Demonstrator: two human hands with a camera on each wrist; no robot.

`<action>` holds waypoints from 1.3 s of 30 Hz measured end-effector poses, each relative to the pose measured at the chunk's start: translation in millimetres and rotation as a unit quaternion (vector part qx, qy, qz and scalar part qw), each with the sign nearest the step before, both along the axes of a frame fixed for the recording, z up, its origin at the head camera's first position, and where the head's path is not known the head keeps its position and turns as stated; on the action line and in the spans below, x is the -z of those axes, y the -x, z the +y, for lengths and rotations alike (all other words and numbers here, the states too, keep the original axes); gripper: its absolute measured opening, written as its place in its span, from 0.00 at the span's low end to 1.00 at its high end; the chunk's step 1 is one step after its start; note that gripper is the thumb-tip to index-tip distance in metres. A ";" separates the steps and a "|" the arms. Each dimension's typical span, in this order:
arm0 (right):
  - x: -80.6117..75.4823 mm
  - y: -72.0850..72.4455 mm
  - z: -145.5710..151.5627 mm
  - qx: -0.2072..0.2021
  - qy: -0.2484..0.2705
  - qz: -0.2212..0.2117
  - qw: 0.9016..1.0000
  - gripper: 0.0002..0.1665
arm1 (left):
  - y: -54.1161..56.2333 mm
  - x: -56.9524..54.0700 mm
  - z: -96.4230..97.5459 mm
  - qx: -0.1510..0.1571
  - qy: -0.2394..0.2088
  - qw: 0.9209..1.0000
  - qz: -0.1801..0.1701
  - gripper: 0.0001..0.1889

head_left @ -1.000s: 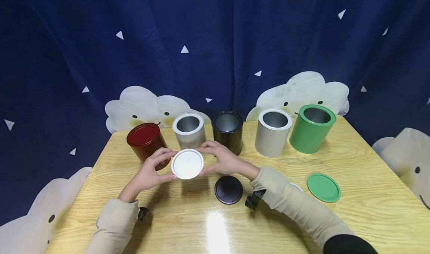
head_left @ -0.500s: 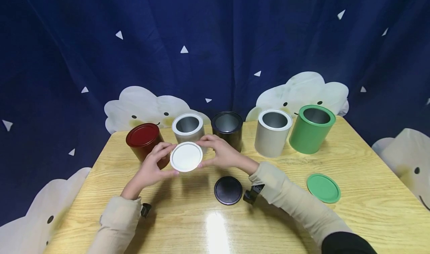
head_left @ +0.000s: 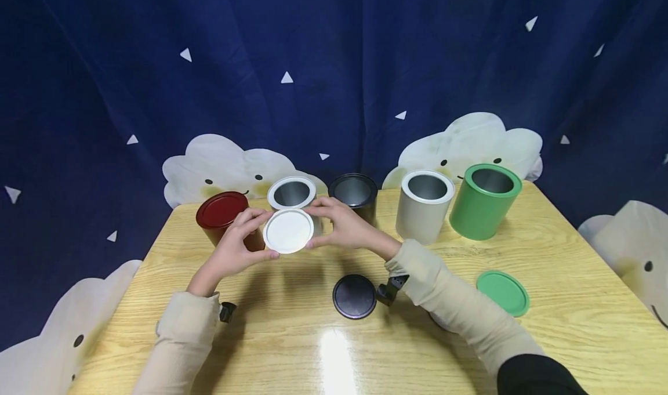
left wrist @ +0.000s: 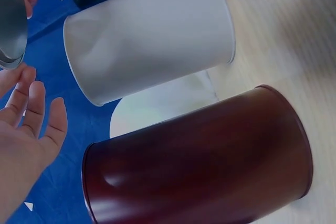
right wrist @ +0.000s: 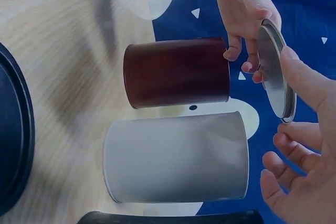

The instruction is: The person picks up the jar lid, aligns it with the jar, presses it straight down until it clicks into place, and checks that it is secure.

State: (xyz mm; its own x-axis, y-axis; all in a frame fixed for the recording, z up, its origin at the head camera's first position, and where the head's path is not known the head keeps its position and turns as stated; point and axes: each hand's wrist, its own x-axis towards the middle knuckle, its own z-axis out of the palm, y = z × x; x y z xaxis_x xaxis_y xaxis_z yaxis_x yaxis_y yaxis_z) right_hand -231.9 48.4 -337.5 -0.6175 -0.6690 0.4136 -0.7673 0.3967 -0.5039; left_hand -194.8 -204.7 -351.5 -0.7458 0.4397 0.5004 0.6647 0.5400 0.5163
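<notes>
Both hands hold a round white lid (head_left: 288, 231) in the air by its rim. My left hand (head_left: 235, 247) pinches its left side between thumb and fingers, and my right hand (head_left: 347, 225) pinches the right side. Just behind the lid stands a white can (head_left: 291, 194) with its top uncovered. From the right wrist view, the lid (right wrist: 273, 72) shows its metal underside, level with the top end of that can (right wrist: 178, 158) but apart from it. A dark red can (head_left: 223, 210) with a red top is beside my left hand.
Rightward stand a black can (head_left: 354, 191), another white can (head_left: 424, 209) and a green can (head_left: 485, 203), all uncovered. On the table (head_left: 292, 337) lie a black lid (head_left: 354, 296) and a green lid (head_left: 503, 293). My right sleeve mostly hides another lid (head_left: 440, 322).
Both hands have raised the white lid and moved it away from me, closer to the white can's rim. The cans and the lids on the table have stayed put.
</notes>
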 end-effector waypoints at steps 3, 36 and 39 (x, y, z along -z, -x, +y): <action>-3.0 2.6 0.2 0.002 -0.009 0.001 1.000 0.40 | 3.0 -3.2 -0.2 -0.003 0.005 1.000 -0.003 0.37; -19.3 35.1 -4.5 0.008 -0.007 -0.008 1.000 0.44 | 35.0 -21.9 4.2 -0.013 -0.005 1.000 -0.013 0.37; -20.7 38.3 -4.7 0.012 -0.012 -0.015 1.000 0.44 | 38.3 -23.0 4.0 -0.014 -0.003 1.000 -0.019 0.37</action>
